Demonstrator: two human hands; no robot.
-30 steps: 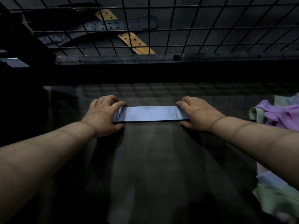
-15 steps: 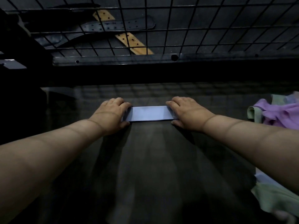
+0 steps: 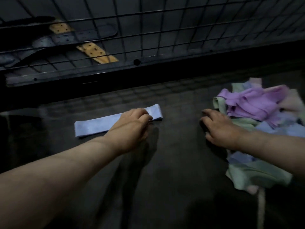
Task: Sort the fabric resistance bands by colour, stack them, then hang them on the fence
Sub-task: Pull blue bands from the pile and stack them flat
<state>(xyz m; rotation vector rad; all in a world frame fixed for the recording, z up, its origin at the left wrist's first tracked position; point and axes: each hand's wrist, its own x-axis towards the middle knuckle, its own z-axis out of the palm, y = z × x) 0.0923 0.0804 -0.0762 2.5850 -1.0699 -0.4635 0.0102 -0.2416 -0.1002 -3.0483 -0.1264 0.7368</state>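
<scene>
A dim view looking down over a person's two bare forearms onto a dark table (image 3: 173, 187), on which a flat blue band (image 3: 94, 125) lies; every place here is given from that band. The band sits around the middle of the table, a little to the left, lying roughly crosswise with its right end tilted away from the person. Beyond the band, along the table's far edge, stands a black wire fence (image 3: 165, 30) of square mesh. Well to the right of the band, a loose pile of fabric bands (image 3: 257, 104) in purple, pale green, pale blue and pink spreads along the table's right side. Beyond the band and to its left, behind the fence, lie a dark perforated strap (image 3: 82, 36) and a tan perforated strap (image 3: 97, 50), crossing each other. The left hand (image 3: 132, 128) lies over the band near its right end, fingers bent down onto the fabric and the thumb at its near edge, pinching it. The right hand (image 3: 219, 128) is to the right of the band, apart from it, palm down with fingers loosely spread, holding nothing, right against the pile.
</scene>
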